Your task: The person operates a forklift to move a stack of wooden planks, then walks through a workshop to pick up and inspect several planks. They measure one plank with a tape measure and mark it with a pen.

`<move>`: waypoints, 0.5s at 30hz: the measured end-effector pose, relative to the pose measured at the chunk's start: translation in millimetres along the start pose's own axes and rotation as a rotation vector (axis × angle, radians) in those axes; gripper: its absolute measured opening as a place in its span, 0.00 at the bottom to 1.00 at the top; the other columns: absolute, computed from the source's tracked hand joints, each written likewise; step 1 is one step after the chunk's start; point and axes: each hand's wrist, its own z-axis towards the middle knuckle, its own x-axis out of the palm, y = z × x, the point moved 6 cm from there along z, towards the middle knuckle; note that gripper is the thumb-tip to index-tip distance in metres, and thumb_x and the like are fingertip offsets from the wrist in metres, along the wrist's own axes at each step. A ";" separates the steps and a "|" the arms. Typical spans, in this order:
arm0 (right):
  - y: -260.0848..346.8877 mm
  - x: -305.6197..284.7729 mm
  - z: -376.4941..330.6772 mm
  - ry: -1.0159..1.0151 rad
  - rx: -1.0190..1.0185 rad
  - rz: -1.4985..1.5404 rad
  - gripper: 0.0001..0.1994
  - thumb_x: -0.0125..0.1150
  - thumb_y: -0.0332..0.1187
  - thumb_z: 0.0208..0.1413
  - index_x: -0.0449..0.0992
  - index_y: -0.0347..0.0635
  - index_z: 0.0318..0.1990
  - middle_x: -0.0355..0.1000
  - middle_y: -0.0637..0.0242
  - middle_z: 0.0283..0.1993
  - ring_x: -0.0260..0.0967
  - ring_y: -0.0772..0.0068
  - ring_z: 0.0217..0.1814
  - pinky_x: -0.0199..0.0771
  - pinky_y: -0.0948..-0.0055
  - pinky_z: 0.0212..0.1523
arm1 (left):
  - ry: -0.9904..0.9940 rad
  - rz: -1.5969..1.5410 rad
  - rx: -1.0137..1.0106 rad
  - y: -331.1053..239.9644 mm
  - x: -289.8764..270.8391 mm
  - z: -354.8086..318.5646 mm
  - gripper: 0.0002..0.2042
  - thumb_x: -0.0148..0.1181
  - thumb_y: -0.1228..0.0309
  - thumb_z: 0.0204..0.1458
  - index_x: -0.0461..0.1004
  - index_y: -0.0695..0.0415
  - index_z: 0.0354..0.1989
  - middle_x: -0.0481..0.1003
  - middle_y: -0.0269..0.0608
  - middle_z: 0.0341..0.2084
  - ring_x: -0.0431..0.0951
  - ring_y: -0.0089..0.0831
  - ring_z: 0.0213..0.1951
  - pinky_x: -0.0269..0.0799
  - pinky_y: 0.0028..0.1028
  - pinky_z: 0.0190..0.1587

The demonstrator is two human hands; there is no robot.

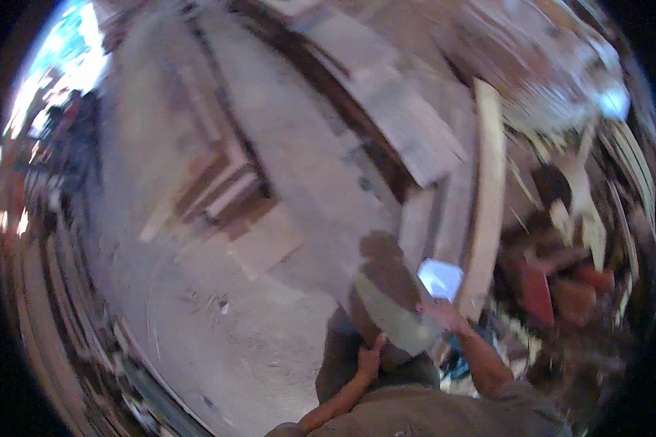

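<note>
Just in front of my body I hold a flat wooden board [395, 309], blurred, with a pale band across its brown face. My left hand [369, 359] grips its near left edge, thumb on top. At the right edge my right hand [443, 315] is closed on the same board. The fingers beneath it are hidden. Beyond my right hand lies a bright white patch [442, 279], perhaps a sheet; its kind is unclear.
Stacked short planks [222, 189] lie on the dusty floor [270, 328] ahead to the left. A long pale plank [486, 197] and wide boards [408, 131] run along the right. Offcuts with a red piece [538, 295] pile up farther right. Long timbers [44, 306] line the left.
</note>
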 end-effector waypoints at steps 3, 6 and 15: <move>-33.3 3.8 13.2 -0.009 -0.036 -0.135 0.35 0.56 0.65 0.48 0.78 0.33 0.40 0.77 0.53 0.36 0.74 0.60 0.39 0.71 0.61 0.44 | 0.076 -0.096 -0.044 3.7 10.6 -3.5 0.33 0.59 0.50 0.53 0.66 0.67 0.57 0.69 0.46 0.54 0.68 0.33 0.55 0.61 0.31 0.59; -60.9 5.9 34.3 0.040 -0.030 -0.315 0.40 0.57 0.68 0.46 0.78 0.28 0.38 0.75 0.45 0.36 0.72 0.58 0.38 0.69 0.59 0.43 | 0.152 -0.123 0.096 0.5 19.5 -0.5 0.27 0.52 0.55 0.60 0.65 0.65 0.59 0.67 0.41 0.57 0.66 0.31 0.56 0.58 0.30 0.61; -36.7 3.1 8.4 -0.089 -0.161 -0.084 0.45 0.58 0.74 0.38 0.78 0.30 0.41 0.74 0.52 0.39 0.70 0.59 0.41 0.68 0.59 0.44 | 0.318 -0.167 -0.009 -34.5 32.5 -30.3 0.41 0.52 0.37 0.51 0.54 0.55 0.66 0.60 0.35 0.63 0.59 0.32 0.64 0.51 0.37 0.66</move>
